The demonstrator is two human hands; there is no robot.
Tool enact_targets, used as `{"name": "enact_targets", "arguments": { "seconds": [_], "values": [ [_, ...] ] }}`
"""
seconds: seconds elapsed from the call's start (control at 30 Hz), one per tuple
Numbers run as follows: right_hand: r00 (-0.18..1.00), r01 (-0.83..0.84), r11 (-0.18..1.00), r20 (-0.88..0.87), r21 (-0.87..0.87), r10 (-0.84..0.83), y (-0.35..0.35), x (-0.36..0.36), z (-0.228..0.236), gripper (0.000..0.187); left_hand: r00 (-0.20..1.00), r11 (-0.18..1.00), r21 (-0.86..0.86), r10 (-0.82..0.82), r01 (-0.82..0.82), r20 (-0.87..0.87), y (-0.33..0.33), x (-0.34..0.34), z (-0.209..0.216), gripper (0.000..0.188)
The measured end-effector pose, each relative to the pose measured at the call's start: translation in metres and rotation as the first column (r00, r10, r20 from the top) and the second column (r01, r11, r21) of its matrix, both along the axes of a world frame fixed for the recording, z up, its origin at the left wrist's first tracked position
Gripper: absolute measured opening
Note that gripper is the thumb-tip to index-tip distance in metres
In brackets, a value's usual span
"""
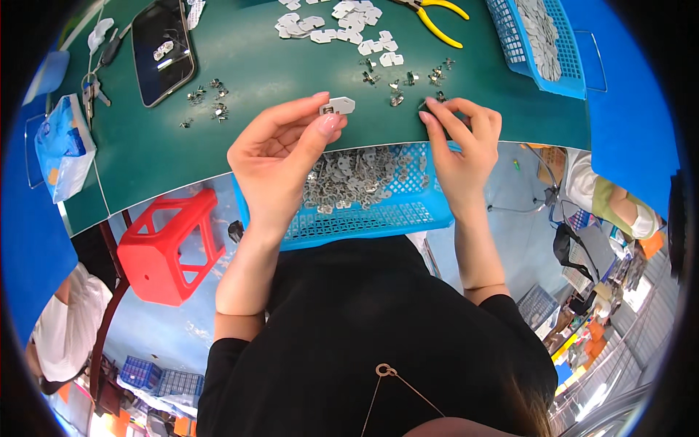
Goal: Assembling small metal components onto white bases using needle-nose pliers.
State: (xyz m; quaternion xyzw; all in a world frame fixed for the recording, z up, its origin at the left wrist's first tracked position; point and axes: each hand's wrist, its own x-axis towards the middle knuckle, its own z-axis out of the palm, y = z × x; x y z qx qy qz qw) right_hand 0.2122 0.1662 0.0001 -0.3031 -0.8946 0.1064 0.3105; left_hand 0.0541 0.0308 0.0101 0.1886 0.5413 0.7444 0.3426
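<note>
Between thumb and fingertips, my left hand (280,149) holds a small light-grey flat piece (342,105) with a pointed end, a metal bit showing at its lower left. My right hand (464,142) is closed in a pinch at the table's near edge, on a small dark piece (424,105) too small to name. Little metal clips (397,96) lie just beyond the right fingertips. More metal clips (220,111) are scattered left of my left hand. Several loose grey flat pieces (357,16) are heaped farther back.
Below the table edge sits a blue basket (328,234) full of finished-looking small parts. Another blue basket (575,87) of grey pieces stands far right. Yellow-handled pliers (440,29), a phone (162,54), keys (91,91) and a tissue pack (65,149) lie about. A red stool (156,266) stands left.
</note>
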Motion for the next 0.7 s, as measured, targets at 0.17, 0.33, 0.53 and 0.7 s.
{"name": "enact_targets", "arguments": {
  "seconds": [0.17,0.33,0.53,0.7],
  "values": [
    [0.99,-0.117,0.993,-0.076,-0.019,0.115,0.007,-0.002,-0.005,0.021,1.0,1.0,-0.008,-0.019,0.019,0.008,-0.002,0.004,0.0,0.022],
    [0.986,-0.163,0.982,-0.054,-0.092,0.158,0.011,-0.006,0.006,0.021,0.999,0.999,0.002,-0.038,0.038,0.023,-0.002,0.003,-0.001,0.023],
    [0.935,-0.342,0.936,0.071,-0.078,0.348,0.023,-0.003,0.01,0.021,0.998,0.998,-0.018,-0.054,0.055,0.045,-0.003,0.003,0.0,0.023],
    [0.953,-0.296,0.952,0.038,-0.077,0.299,0.021,-0.007,0.011,0.021,0.997,0.998,0.011,-0.062,0.062,0.053,-0.002,0.004,-0.001,0.023]
  ]
}}
